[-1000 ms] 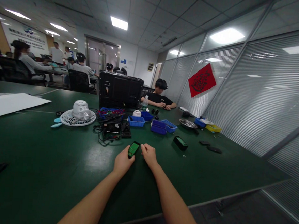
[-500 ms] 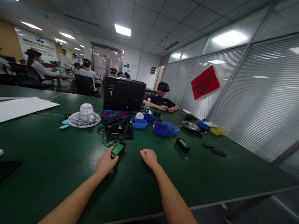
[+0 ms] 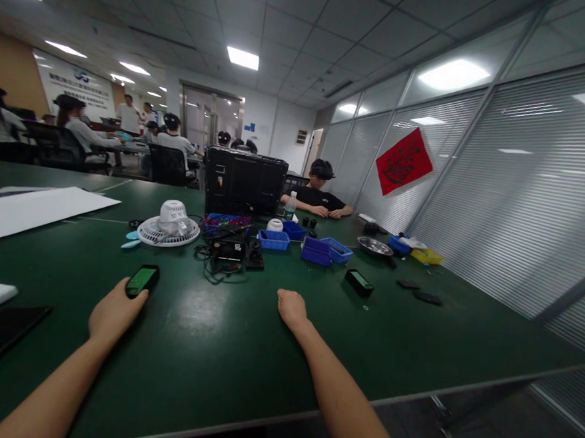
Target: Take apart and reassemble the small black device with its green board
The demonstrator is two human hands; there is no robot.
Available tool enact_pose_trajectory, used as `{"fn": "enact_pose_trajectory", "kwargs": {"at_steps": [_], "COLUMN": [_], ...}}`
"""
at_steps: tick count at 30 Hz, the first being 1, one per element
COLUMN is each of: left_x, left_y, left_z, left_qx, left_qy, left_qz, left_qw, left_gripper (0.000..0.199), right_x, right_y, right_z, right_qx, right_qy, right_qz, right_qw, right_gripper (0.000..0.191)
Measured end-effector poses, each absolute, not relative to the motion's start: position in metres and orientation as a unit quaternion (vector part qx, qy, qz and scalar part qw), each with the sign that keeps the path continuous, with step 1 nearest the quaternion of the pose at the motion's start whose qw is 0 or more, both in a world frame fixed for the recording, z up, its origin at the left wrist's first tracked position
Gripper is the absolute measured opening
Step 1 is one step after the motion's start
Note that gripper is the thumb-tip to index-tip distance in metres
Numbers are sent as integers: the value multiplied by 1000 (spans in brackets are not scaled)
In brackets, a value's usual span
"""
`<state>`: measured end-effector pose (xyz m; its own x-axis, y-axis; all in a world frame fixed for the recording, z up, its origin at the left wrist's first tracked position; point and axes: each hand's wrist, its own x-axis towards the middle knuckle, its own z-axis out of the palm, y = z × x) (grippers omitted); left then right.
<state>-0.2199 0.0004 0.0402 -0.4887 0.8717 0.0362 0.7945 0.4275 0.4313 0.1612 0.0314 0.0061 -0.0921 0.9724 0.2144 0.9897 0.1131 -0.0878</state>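
My left hand (image 3: 116,310) grips a black open-topped case with a green board inside (image 3: 142,280), over the left part of the green table (image 3: 212,367). Its fingers wrap the case's far side, mostly hidden, while the thumb lies along the near edge. In front of me my right hand (image 3: 292,308) is curled closed, low over the table. Whatever it may hold is hidden by the fingers. A second black case with a green inside (image 3: 359,283) lies to the right of that hand, with a small pale ring (image 3: 365,308) near it.
Ahead stand a white fan part (image 3: 170,227), a black device with cables (image 3: 227,250), blue bins (image 3: 273,240) and a black computer case (image 3: 245,185). Rightward are a metal dish (image 3: 375,247) and flat black pieces (image 3: 428,298). A person (image 3: 319,197) sits across the table.
My left hand has moved well to the left, carrying the black case with the green board. My right hand stays closed in nearly the same place.
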Motion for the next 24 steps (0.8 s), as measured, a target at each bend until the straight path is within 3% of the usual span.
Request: {"fn": "enact_pose_trajectory", "kwargs": {"at_steps": [6,14,19,24], "left_x": [-245,-247,-249,-249], "left_y": [4,2,6,12], "left_z": [47,52,39,28], "left_qx": [417,393,395,469], "left_qy": [890,894,876,832], "left_qz": [165,195,277,295], "left_qw": [80,88,2,-1], "left_gripper": [54,52,65,56], "right_x": [161,161,160,155], "right_y": [29,29,25,21], "right_z": [8,7,13,24], "right_qx": [-648,-654,-658,-614], "right_qy": [-755,-749,-733,-743], "right_qz": [-51,-41,-63,-121], "right_qw": [88,99,158,237], "right_gripper": [28,25,27,40]}}
